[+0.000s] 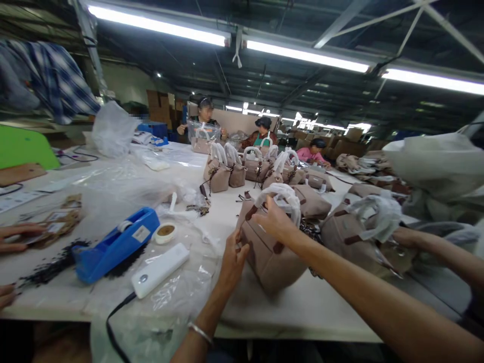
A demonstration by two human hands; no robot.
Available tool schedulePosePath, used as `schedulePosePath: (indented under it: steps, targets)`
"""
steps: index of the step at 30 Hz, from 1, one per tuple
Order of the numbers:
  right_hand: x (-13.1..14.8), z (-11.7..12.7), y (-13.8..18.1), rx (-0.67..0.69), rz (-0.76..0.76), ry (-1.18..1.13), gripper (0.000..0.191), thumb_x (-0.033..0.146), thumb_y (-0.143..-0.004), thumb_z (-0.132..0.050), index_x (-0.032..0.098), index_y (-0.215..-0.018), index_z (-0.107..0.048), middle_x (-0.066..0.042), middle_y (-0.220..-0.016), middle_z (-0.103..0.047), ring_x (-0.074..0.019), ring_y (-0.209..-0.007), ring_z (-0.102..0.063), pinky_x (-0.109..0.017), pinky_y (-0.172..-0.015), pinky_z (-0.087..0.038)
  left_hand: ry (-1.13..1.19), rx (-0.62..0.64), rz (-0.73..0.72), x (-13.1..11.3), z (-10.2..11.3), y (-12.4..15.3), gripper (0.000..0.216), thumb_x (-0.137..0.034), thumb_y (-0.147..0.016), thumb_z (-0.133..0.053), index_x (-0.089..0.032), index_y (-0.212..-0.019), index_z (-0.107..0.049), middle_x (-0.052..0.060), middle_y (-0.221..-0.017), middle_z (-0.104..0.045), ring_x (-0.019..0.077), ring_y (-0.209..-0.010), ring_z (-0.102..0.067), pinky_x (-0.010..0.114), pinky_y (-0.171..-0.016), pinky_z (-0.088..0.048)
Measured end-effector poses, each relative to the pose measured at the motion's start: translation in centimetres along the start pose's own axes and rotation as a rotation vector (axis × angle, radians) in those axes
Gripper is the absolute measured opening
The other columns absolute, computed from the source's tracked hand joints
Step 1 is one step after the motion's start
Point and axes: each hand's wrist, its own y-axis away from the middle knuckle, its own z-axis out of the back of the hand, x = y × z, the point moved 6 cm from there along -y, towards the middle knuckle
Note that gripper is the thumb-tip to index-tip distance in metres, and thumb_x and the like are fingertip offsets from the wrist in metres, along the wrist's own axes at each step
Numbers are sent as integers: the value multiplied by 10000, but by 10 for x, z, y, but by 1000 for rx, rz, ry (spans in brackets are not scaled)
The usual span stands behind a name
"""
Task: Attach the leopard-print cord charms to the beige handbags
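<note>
A taupe handbag (pixel 264 247) with brown tabs and handles wrapped in white film stands slightly tilted on the table before me. My left hand (pixel 231 259) grips its left side edge, thumb on the near face. At the top of the same bag, beside the wrapped handle (pixel 285 194), is my right hand (pixel 278 222); its fingers close on the upper edge, partly hidden. Dark chain (pixel 312 232) hangs at the bag's right side. To the right, another person's hand (pixel 404 237) is at a second taupe handbag (pixel 342 227).
Several similar handbags (pixel 219 176) stand farther back. On the left lie a blue tape dispenser (pixel 113 247), a tape roll (pixel 165 233), a white corded device (pixel 161 269) and clear plastic. Another person's hand (pixel 18 237) is by brown tags (pixel 62 222). Co-workers sit across the table.
</note>
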Motion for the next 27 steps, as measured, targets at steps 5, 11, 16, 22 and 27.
schedulePosePath:
  steps: [5, 11, 16, 22, 27]
  targets:
    - [-12, -2, 43, 65, 93, -400, 619, 220, -760, -595, 174, -1361, -456, -132, -1369, -544, -258, -1155, -593, -409, -965, -484, -105, -27, 36, 7, 9, 14, 468, -380, -880, -515, -169, -1295, -463, 157, -1305, -509, 257, -1122, -571, 425, -882, -518]
    - [-69, 62, 102, -422, 84, -518, 275, 319, -852, -599, 218, -1105, -634, -65, -1026, -703, -186, -847, -672, -338, -798, -539, -268, -32, 93, 19, 20, 36, 447, -453, -858, -499, -156, -1192, -527, 143, -1175, -598, 270, -1038, -621, 458, -864, -526]
    - [-154, 40, 126, -518, -294, -694, 459, 442, -846, -603, 188, -1226, -568, -115, -1230, -629, -252, -1109, -595, -409, -954, -475, -335, 76, 57, 18, 3, 47, 404, -475, -821, -532, -182, -1094, -579, 116, -1076, -645, 279, -964, -646, 476, -846, -537]
    - [-134, -20, 119, -288, -232, -851, 473, 452, -903, -517, 214, -1310, -552, -72, -1351, -568, -237, -1248, -508, -375, -1083, -368, -267, 106, 93, 10, -30, 40, 439, -475, -800, -525, -157, -1102, -538, 149, -1139, -624, 306, -1079, -609, 466, -841, -554]
    - [-136, -25, 106, -307, -215, -915, 540, 504, -890, -530, 214, -1346, -523, -77, -1398, -529, -231, -1298, -463, -370, -1101, -348, -272, 93, 150, 20, -33, 23, 504, -538, -782, -509, -135, -1084, -541, 166, -1105, -656, 329, -1056, -628, 521, -906, -513]
